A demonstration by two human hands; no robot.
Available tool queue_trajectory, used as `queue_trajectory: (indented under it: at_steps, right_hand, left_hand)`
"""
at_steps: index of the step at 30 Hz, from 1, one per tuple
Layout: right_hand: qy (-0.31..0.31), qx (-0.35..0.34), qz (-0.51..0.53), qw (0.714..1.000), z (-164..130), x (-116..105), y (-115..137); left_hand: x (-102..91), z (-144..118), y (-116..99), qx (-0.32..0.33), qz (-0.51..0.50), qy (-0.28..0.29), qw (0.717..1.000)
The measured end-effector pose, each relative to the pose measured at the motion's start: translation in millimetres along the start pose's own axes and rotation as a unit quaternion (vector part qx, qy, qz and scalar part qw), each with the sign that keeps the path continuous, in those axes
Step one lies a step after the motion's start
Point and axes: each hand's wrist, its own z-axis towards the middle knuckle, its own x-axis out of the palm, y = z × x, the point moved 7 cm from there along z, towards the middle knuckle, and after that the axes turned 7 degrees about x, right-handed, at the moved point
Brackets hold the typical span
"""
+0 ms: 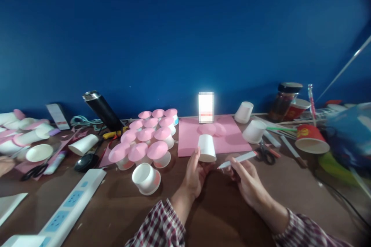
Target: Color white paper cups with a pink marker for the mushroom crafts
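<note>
Two hands are engaged: an upturned white cup (206, 148) is gripped by the left hand (194, 173). A white pen (237, 159), just beside the cup, is pinched by the right hand (246, 179). Marking appears in hand; a steadied cup is judged necessary.

The cup (207, 148) stands on the worktop (116, 200) before the paper sheet (191, 139); capped cups (147, 139) cluster left, scissors (265, 154) right.

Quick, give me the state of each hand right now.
Left hand: closed in a grip on the upside-down white paper cup.
Right hand: closed in a grip on the white pen, its tip pointing toward the cup.
</note>
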Motion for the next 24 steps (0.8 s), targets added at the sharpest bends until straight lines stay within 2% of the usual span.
queue_trajectory:
  at_steps: [7,11,20,24]
  right_hand:
    - [0.009,0.02,0.095,0.995,2,-1,-1]
    - [0.027,0.029,0.133,0.99,3,1,-2]
    - [0.066,0.129,0.261,0.954,7,9,-6]
    - [0.086,0.139,0.274,0.948,7,11,-7]
  left_hand:
    - [7.7,-3,-3,-0.001,-0.007,0.013,1.0]
    - [10.1,-3,-1,0.0,0.004,0.052,0.999]
    - [16.2,-7,-4,0.044,0.127,0.111,0.985]
    - [18.9,-8,-8,0.057,0.23,0.131,0.963]
